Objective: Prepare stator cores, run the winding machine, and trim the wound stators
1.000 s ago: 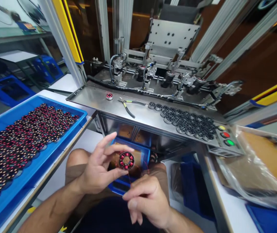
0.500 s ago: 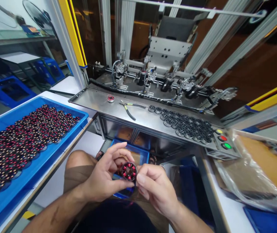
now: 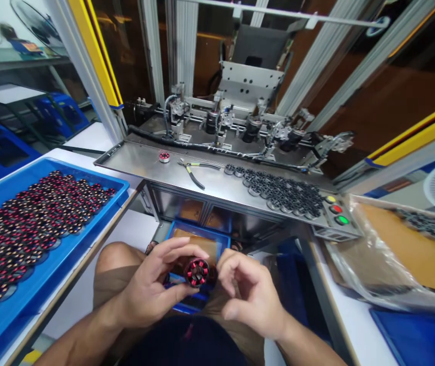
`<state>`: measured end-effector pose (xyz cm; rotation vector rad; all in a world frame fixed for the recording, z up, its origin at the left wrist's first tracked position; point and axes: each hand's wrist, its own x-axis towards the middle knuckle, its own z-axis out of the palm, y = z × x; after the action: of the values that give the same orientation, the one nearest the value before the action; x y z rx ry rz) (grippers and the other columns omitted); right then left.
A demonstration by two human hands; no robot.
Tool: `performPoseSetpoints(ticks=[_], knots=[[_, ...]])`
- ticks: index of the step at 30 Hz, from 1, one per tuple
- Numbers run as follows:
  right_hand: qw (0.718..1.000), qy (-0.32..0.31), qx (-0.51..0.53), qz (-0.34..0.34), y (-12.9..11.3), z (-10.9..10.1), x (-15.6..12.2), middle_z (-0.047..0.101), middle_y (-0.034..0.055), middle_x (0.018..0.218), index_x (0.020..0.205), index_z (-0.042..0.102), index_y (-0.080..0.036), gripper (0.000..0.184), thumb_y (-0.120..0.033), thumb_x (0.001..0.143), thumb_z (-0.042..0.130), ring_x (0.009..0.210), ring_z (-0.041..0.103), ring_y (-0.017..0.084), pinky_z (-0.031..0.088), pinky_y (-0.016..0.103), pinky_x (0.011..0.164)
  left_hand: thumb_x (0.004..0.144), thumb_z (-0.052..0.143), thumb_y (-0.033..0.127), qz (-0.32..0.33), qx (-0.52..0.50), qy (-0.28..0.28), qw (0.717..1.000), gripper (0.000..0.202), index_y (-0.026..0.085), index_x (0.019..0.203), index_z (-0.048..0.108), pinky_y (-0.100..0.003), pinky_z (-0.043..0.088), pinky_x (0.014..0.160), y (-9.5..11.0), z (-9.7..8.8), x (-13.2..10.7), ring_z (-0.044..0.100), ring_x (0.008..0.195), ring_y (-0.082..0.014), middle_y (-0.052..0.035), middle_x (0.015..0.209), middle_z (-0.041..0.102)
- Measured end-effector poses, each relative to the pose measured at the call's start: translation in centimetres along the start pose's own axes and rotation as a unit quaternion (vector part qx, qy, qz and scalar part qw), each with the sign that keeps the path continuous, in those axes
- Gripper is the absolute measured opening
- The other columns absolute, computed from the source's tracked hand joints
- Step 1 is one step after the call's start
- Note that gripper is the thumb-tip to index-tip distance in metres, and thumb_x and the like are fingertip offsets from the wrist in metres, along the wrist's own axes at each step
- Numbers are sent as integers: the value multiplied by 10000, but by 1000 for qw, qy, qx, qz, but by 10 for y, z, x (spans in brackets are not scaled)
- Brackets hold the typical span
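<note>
Red-wound core [image 3: 196, 272], just one, is pinched in your left hand [image 3: 156, 284] at lower centre, your right hand [image 3: 254, 292] beside it with thumb parted from curled fingers, while one blue tray [image 3: 11, 187] at left holds wound cores [image 3: 45, 213] too many to count and one plastic-lined box [image 3: 393, 239] at right holds dark rings [image 3: 429, 224].

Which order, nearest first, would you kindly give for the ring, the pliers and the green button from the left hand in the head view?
1. Ring: in the left hand, between thumb and fingers.
2. Pliers: ahead, on the metal ledge.
3. Green button: well to the right, on the control box.
</note>
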<state>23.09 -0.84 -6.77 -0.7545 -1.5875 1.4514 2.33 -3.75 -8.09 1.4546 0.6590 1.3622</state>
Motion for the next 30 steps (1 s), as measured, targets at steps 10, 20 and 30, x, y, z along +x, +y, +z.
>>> performPoseSetpoints(ticks=[10,20,30], knots=[[998,59,7,-9,-6,21,2,525,-10,677,722,549,-191,227,-306,903,623,636,482,125,363,276,593,815,670,0,-68,-37,-7,997,635,323,1332,492,-230,556,923,9,0,0,647,1152,-178,-56,1235,688],[990,102,-61,-72,4,28,-7,535,-7,694,757,562,-195,155,-200,905,606,629,500,121,385,273,589,712,823,321,-171,-216,-25,961,610,200,1263,594,-339,550,891,0,2,3,666,1024,-239,-177,1391,539],[990,113,-78,-43,12,31,-10,530,-2,709,768,557,-195,162,-213,928,569,651,495,130,383,281,611,725,778,90,-85,-11,113,990,527,263,1205,645,-230,577,775,-9,17,4,687,896,-159,-59,1083,676]])
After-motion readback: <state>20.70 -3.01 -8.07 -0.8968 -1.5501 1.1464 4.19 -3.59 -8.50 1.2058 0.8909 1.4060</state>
